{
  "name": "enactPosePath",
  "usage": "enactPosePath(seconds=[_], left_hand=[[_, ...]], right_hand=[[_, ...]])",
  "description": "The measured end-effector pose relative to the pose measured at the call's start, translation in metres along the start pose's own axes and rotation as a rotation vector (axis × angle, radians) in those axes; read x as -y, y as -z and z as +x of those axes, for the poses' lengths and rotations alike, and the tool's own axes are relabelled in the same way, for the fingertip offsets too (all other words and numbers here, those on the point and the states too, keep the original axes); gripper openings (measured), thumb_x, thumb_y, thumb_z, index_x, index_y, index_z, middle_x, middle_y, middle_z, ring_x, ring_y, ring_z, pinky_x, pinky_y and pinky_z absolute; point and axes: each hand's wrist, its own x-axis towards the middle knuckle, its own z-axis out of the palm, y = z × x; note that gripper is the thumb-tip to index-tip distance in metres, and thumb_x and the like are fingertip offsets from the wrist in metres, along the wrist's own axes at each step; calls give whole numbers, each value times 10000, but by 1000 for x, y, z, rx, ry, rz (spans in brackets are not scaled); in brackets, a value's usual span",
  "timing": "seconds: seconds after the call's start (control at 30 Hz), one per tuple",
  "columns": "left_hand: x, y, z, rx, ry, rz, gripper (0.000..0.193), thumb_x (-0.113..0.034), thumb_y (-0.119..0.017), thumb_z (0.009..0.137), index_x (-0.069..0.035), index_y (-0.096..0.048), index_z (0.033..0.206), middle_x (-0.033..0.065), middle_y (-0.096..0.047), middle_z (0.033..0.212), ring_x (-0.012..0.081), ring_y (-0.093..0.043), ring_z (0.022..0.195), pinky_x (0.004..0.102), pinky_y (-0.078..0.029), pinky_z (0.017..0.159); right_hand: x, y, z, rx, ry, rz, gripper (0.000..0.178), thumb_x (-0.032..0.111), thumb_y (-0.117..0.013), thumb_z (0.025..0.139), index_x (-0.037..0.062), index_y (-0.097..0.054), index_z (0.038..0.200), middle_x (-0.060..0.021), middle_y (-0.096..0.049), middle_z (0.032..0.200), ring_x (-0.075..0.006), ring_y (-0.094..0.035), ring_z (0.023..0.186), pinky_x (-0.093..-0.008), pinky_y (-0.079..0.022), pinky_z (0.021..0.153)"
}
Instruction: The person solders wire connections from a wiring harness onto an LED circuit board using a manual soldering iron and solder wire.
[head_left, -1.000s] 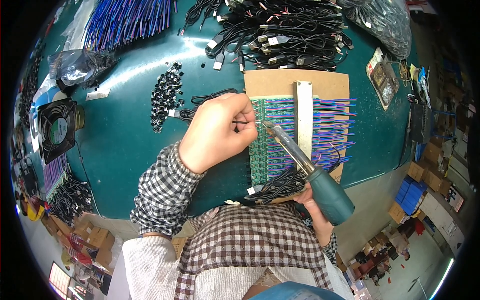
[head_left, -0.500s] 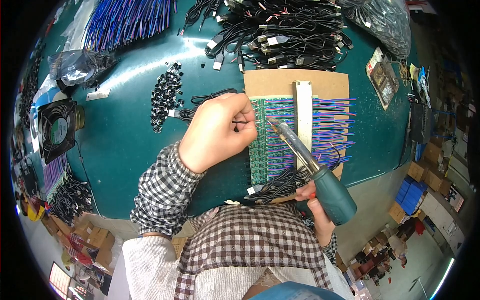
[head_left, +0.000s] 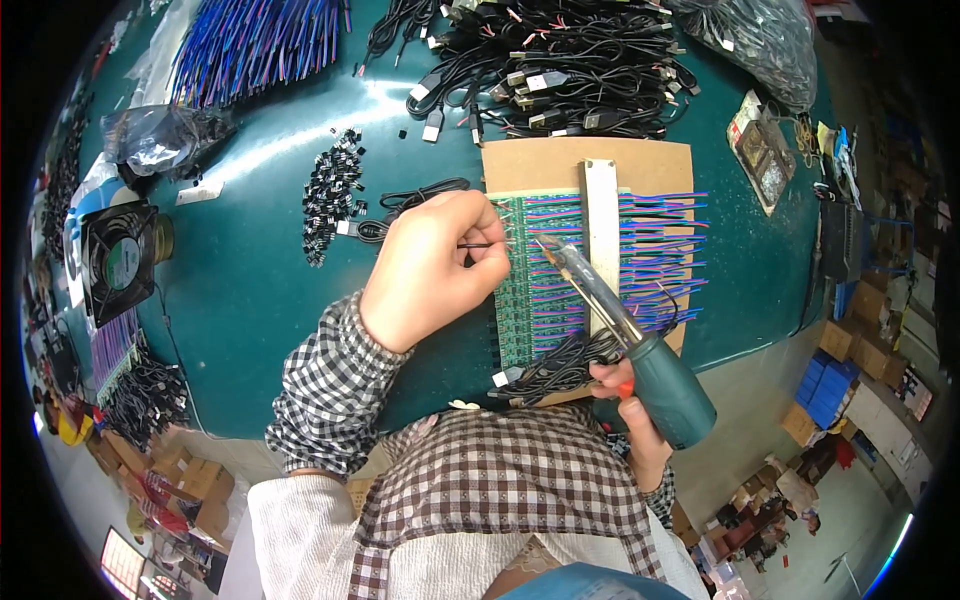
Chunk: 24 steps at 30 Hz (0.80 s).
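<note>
My left hand [head_left: 437, 258] is closed, its thumb and fingertips pinching a thin black cable [head_left: 474, 246] at the left edge of a row of green circuit boards [head_left: 516, 290]. Blue, pink and black wires [head_left: 655, 240] run to the right from the boards, under a pale metal bar [head_left: 601, 220]. All of this lies on a brown cardboard sheet [head_left: 550, 165]. In my right hand [head_left: 640, 415] is a green-handled soldering iron [head_left: 668, 390]. Its tip is over the boards' wire side, just right of my left fingertips. Whether the tip touches a board I cannot tell.
Black USB cables [head_left: 560, 80] are heaped at the back, with a bundle of blue wires [head_left: 262, 45] to their left. Small black connectors [head_left: 333, 195] lie left of my hand. A fan [head_left: 120, 262] stands at the left; a solder tray [head_left: 764, 155] sits at the right.
The view has shifted slightly. My left hand still pinches the cable by the boards, and the soldering iron stays nearly in place over them.
</note>
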Motion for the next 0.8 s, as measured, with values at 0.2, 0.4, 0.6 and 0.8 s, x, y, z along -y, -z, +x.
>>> enactPosePath(seconds=[0.2,0.4,0.6,0.8], left_hand=[[4,-13,-13,-143,-44,75,83,6,-619,706,3,-546,743,45,-544,694,100,-517,566,221,-420,506],[5,-14,-14,-170,-61,101,82,17,-634,717,9,-560,751,19,-543,706,47,-485,570,182,-391,502],[5,-13,-12,-140,-33,55,81,11,-635,716,8,-563,753,21,-546,703,46,-504,583,181,-397,506],[5,-12,-11,-126,-21,40,81,8,-637,711,8,-566,751,18,-550,705,47,-512,589,179,-405,513]], right_hand=[[-3,3,-3,6,12,0,330,190,-578,826,-83,-550,1008,-163,-572,949,-312,-602,930,-373,-541,726],[-1,1,-2,-31,-13,119,227,12,-657,758,-62,-589,962,-153,-624,888,-248,-627,865,-344,-534,744],[-8,5,-6,44,23,-1,390,133,-578,832,-89,-467,1133,-155,-583,898,-296,-603,885,-380,-531,732],[-10,5,-7,51,-7,-14,409,129,-594,829,-93,-451,1142,-145,-579,861,-271,-593,838,-386,-516,743]])
